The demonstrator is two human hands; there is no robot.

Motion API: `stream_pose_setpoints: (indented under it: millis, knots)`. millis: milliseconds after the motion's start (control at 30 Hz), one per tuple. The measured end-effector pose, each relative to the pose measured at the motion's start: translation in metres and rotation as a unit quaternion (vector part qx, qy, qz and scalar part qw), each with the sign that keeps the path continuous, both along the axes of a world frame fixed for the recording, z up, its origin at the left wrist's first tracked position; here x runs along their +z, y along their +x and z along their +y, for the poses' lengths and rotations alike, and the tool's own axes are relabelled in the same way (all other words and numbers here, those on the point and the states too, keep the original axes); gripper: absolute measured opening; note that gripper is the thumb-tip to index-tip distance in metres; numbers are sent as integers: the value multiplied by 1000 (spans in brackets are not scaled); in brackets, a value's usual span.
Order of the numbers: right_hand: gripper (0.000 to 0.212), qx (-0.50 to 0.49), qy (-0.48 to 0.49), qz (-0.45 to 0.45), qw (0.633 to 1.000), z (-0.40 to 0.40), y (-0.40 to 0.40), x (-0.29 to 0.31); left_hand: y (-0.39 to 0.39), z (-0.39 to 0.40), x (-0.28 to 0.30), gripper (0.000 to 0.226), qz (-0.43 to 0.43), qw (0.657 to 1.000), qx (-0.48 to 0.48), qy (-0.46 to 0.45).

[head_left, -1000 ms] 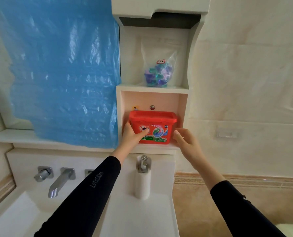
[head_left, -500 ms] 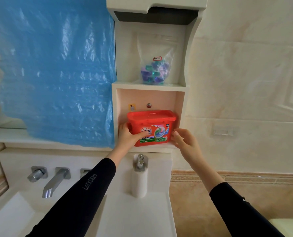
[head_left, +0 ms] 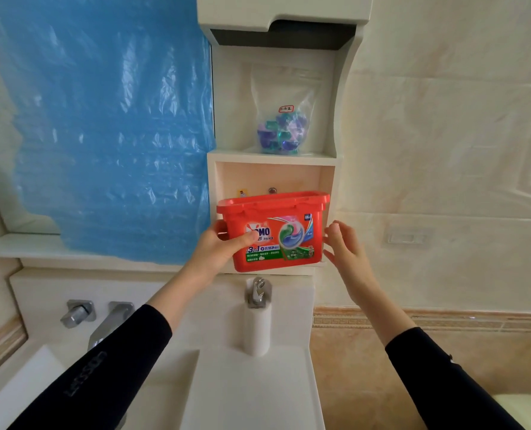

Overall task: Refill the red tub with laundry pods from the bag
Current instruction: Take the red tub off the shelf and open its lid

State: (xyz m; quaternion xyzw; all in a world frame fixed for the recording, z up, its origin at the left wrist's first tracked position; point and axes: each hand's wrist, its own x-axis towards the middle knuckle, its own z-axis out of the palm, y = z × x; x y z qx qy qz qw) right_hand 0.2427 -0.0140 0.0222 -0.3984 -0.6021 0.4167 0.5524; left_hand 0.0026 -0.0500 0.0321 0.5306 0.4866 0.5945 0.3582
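Observation:
The red tub (head_left: 276, 231), lid closed, is partly out of the lower shelf niche and tilted slightly. My left hand (head_left: 219, 249) grips its left end, thumb across the front label. My right hand (head_left: 345, 246) hovers with fingers apart just beside the tub's right end; whether it touches is unclear. A clear bag of purple, blue and green laundry pods (head_left: 281, 131) stands upright on the upper shelf (head_left: 272, 158), directly above the tub.
A white pump bottle with a chrome head (head_left: 258, 315) stands right below the niche. A basin with chrome taps (head_left: 99, 318) lies lower left. Blue plastic film (head_left: 103, 119) covers the mirror on the left. Tiled wall fills the right.
The tub has come forward out of the lower niche in my left hand. My right hand has stayed near its right end.

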Motion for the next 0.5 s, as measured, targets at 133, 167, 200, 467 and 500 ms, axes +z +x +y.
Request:
stream_pose_setpoints:
  millis: [133, 167, 200, 467, 500]
  knots:
    - [96, 69, 7, -1, 998, -14, -13, 13, 3, -16, 5, 72, 27, 999, -27, -22]
    - [92, 78, 9, 6, 997, -16, -16, 16, 3, -19, 6, 72, 35, 999, -25, -22]
    - [89, 84, 10, 12, 996, -18, -18, 19, 4, -23, 7, 73, 38, 999, -23, -22]
    - [54, 97, 21, 70, 993, -37, -27, 21, 11, -45, 8, 83, 39, 999, -16, 0]
    - [57, 98, 20, 75, 992, -39, -28, 20, 13, -48, 8, 88, 24, 1000, -12, 5]
